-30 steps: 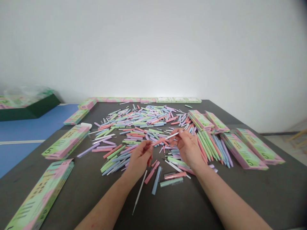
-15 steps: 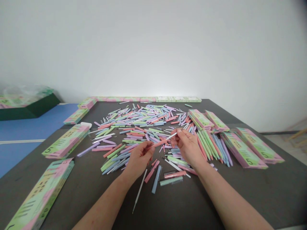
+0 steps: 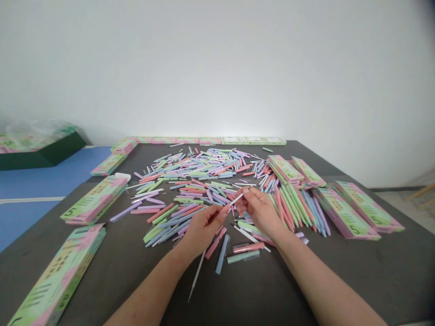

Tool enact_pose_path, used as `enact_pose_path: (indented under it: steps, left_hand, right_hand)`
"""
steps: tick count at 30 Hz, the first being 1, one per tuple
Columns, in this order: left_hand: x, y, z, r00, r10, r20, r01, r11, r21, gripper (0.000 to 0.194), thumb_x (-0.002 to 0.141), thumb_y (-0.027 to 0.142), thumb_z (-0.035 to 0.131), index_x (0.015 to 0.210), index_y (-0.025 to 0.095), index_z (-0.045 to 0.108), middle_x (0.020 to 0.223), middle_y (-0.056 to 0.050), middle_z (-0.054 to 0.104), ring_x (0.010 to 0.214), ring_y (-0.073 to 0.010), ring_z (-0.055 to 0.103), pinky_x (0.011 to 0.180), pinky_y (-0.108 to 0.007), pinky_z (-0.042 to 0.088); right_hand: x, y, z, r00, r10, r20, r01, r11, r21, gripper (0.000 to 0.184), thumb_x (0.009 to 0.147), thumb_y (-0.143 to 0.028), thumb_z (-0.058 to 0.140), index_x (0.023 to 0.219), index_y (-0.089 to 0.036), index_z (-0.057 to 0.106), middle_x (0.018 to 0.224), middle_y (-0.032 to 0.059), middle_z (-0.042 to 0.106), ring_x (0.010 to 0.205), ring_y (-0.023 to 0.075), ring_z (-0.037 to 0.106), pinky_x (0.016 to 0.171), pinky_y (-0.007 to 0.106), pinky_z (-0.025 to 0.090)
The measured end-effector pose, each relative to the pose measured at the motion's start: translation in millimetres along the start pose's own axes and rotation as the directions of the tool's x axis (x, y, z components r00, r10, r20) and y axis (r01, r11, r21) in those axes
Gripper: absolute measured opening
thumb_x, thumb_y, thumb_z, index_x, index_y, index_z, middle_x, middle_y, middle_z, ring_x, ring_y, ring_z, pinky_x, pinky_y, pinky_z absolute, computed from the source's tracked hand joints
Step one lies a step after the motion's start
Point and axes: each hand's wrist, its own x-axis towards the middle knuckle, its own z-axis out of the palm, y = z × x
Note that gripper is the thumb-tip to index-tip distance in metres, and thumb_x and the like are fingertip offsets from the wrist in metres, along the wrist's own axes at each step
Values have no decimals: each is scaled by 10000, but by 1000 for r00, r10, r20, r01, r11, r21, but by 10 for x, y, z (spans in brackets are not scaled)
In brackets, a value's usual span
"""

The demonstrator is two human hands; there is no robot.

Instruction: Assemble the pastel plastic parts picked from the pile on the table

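My left hand is closed on a coral pen barrel, most of it hidden by the fingers. A thin white pen refill slants up from the barrel's end to my right hand, whose thumb and fingers pinch its far end. Below the hands lie a loose white refill, a blue pen part, a coral cap and a green cap. A row of green, coral, blue and purple barrels lies right of my right hand.
A wide heap of pastel pen parts spreads over the dark table. Printed boxes line the left and back edges. More boxes lie at right. A green tray stands on a blue surface at far left.
My hands have drawn closer together, the left moving right and the right slightly left. Less of the refill and the coral barrel shows between them.
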Motion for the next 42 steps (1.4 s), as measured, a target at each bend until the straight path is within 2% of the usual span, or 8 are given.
enact_pose_path:
  steps: [7, 12, 18, 23, 26, 33, 38, 42]
  left_hand:
    - [0, -34, 2, 998, -49, 31, 50, 999, -6, 278, 847, 404, 523, 862, 163, 661, 590, 26, 485, 512, -105, 420, 480, -205, 315]
    - [-4, -25, -3, 999, -45, 30, 45, 999, -2, 279, 846, 411, 524, 851, 167, 659, 598, 25, 483, 534, -111, 430, 500, -211, 326]
    - [-17, -51, 5, 993, -67, 95, 69, 997, -17, 277, 852, 414, 516, 859, 167, 641, 620, 23, 472, 557, -113, 409, 510, -206, 316]
    - [-11, -52, 0, 983, -51, 176, 54, 998, -13, 273, 890, 346, 463, 1058, 161, 576, 685, 24, 483, 589, -113, 415, 551, -215, 341]
    - [-8, -27, -13, 982, -27, 185, 22, 999, 27, 296, 910, 312, 418, 1132, 165, 547, 701, 24, 479, 615, -119, 421, 578, -223, 349]
    - [-8, 20, -53, 983, -1, 184, -20, 993, 115, 269, 922, 304, 382, 1032, 153, 576, 767, -3, 537, 703, -149, 471, 644, -249, 370]
    - [-15, 37, -60, 983, 11, 181, -32, 993, 115, 267, 913, 300, 402, 1081, 166, 560, 779, 3, 544, 724, -154, 484, 671, -251, 372]
    - [-20, 69, -53, 981, 2, 196, -22, 995, 100, 243, 897, 290, 426, 1039, 159, 575, 799, -7, 564, 752, -158, 494, 696, -258, 377]
  right_hand:
    - [9, -93, -9, 1000, 20, 1, -20, 997, 78, 257, 850, -428, 544, 938, -196, 613, 645, -13, 583, 519, 113, 548, 445, 223, 453]
    - [19, -128, -17, 993, -56, -100, 59, 998, 25, 168, 811, -364, 624, 807, -199, 594, 571, -48, 551, 438, 77, 488, 408, 183, 399]
    - [23, -108, -34, 995, -62, -85, 58, 997, -43, 183, 805, -367, 640, 787, -188, 606, 547, -54, 535, 435, 69, 486, 413, 176, 403]
    - [24, -68, -28, 997, -59, -50, 56, 997, -56, 165, 841, -351, 606, 806, -190, 614, 572, -50, 545, 457, 67, 505, 428, 173, 421]
    - [21, -37, -17, 999, -24, -23, 22, 998, -60, 172, 844, -351, 603, 802, -185, 616, 584, -42, 559, 468, 70, 522, 442, 181, 436]
    - [9, -18, -10, 999, 28, 22, -27, 998, -53, 199, 811, -375, 636, 809, -176, 626, 591, -34, 576, 485, 82, 554, 445, 189, 442]
    - [7, -57, -6, 999, -16, -29, 15, 999, -47, 171, 838, -355, 611, 830, -185, 622, 611, -36, 587, 477, 77, 546, 442, 187, 448]
    - [3, -68, -4, 998, -35, -53, 33, 998, -45, 162, 844, -349, 605, 823, -188, 615, 603, -41, 578, 473, 74, 540, 438, 182, 445]
